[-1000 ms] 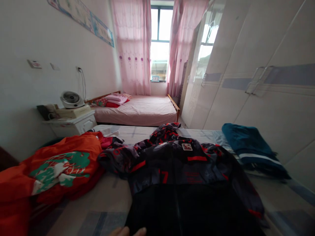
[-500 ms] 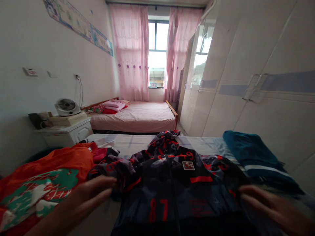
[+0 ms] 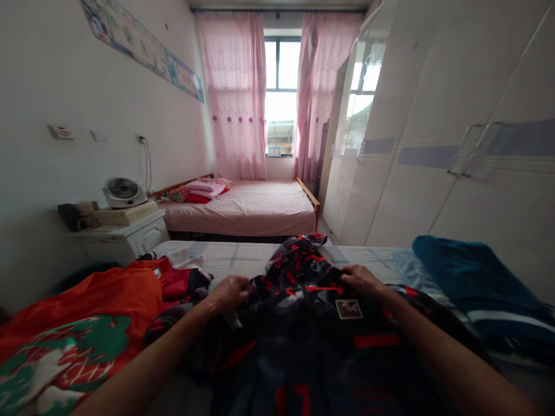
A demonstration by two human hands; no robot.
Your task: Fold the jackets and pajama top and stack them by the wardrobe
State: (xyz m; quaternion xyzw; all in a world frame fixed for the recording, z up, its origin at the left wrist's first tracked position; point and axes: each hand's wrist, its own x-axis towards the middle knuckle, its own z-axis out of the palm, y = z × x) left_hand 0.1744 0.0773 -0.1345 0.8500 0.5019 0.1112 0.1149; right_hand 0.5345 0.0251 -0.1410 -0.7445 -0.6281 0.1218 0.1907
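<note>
A black and grey hooded jacket [image 3: 286,341] with red markings and a square patch lies spread in front of me, its hood pointing away. My left hand [image 3: 231,293] is closed on the jacket's left shoulder, near the base of the hood. On the opposite shoulder, my right hand [image 3: 361,279] pinches the fabric just above the patch. Both forearms reach over the sleeves and hide parts of them. The lower part of the jacket runs out of view at the bottom.
An orange garment [image 3: 117,294] with a green and white print lies at left. Folded dark teal cloth [image 3: 463,271] sits at right on the striped bedding [image 3: 243,254]. Beyond are a pink bed [image 3: 260,205], a nightstand [image 3: 143,234] bearing a fan [image 3: 124,190], and white wardrobes [image 3: 416,202].
Both hands have moved forward and inward from the jacket's sides to its shoulders and closed on the fabric there. The view has shifted slightly.
</note>
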